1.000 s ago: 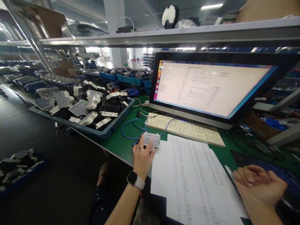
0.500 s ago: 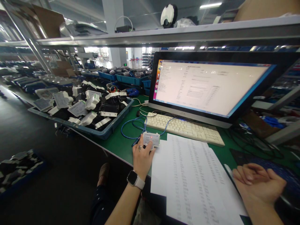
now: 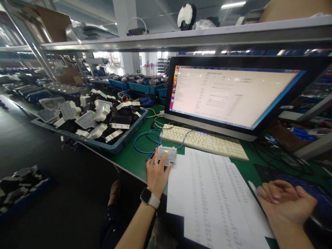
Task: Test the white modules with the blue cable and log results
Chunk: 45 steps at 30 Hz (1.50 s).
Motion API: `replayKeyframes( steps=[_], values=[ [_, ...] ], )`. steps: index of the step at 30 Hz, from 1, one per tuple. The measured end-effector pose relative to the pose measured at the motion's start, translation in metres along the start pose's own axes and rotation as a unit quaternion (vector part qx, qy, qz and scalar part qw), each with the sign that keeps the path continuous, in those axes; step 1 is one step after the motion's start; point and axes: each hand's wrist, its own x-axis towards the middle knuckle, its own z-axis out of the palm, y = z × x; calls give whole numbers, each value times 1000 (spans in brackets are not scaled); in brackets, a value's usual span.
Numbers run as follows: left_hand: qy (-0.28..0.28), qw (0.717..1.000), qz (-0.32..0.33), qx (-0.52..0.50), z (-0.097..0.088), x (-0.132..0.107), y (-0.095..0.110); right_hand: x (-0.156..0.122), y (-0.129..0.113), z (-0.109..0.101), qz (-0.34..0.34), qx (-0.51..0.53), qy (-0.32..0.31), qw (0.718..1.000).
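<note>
My left hand [image 3: 157, 174], with a watch on the wrist, grips a small white electronic module [image 3: 169, 157] at its left and lower edge. A fingertip lies on the module's labelled face beside a lit green light. A blue cable [image 3: 141, 150] loops on the table just behind it. My right hand [image 3: 284, 204] rests on its side at the right, fingers curled in and nothing visible in them. Close to its knuckles lies a slim white object [image 3: 252, 187], perhaps a pen. Printed sheets [image 3: 207, 200] lie between my hands.
A blue-grey bin [image 3: 116, 147] heaped with white and black modules stands at the left. Behind the papers are a keyboard [image 3: 207, 140] and a monitor [image 3: 228, 97]. A shelf [image 3: 160, 42] crosses overhead. Black cables [image 3: 280, 155] tangle at the right.
The light on the module has turned from red to green. My left fingers have shifted very slightly on it. My right hand has stayed put.
</note>
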Motion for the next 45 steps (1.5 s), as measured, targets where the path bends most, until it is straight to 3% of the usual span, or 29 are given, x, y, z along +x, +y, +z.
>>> replayKeyframes(
  steps=[10, 15, 20, 24, 27, 34, 39, 45],
  values=[
    [-7, 1000, -5, -14, 0, -3, 0, 0, 1, 1, 22, 26, 18, 999],
    [-4, 999, -29, -34, -23, -1, -14, 1, 2, 0, 23, 38, 24, 999],
    [-147, 986, -77, 27, -44, 32, -41, 3, 2, -1, 19, 53, 6, 998],
    [-235, 969, -70, 16, -41, 57, -49, 2, 3, -1, 22, 59, 14, 998],
    [-264, 961, -85, -18, -38, 69, -56, 2, 4, -1, 27, 70, 15, 997],
    [-249, 936, -116, -221, -51, 87, -80, 3, 4, -2, 26, 82, -4, 996],
    [-219, 904, -69, -361, -47, 83, -69, 0, 3, -3, 33, 94, -8, 995],
    [-152, 915, -23, -373, -30, 76, -55, 3, 8, -7, 27, 95, -48, 994]
  ],
)
